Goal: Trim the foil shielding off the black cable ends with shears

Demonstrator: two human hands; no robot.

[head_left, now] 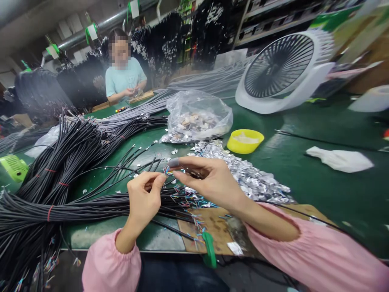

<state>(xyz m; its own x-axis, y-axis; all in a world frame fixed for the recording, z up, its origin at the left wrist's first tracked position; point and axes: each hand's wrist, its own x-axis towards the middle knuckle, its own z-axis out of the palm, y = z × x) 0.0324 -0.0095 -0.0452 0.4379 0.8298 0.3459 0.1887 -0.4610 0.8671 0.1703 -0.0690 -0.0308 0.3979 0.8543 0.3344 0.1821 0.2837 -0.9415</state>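
Black cables point(100, 202) with stripped ends lie in front of me, their thin coloured wires fanned out. My left hand point(146, 194) is closed in a pinch on the end of a cable, where short coloured wires point(166, 169) stick up from the fingertips. My right hand point(212, 178) comes from the right, its index finger and thumb closing round these same wires. A grey finger cot point(174, 162) covers the index fingertip. Beyond and beside the right hand spreads a heap of silvery foil scraps point(255, 178).
A clear plastic bag point(199, 115) of scraps stands behind the hands, near a yellow bowl point(245, 142). At right are a white fan point(279, 73) and a crumpled white cloth point(340, 159). A green-handled tool point(209, 249) lies at the table edge. Another person point(126, 79) sits opposite.
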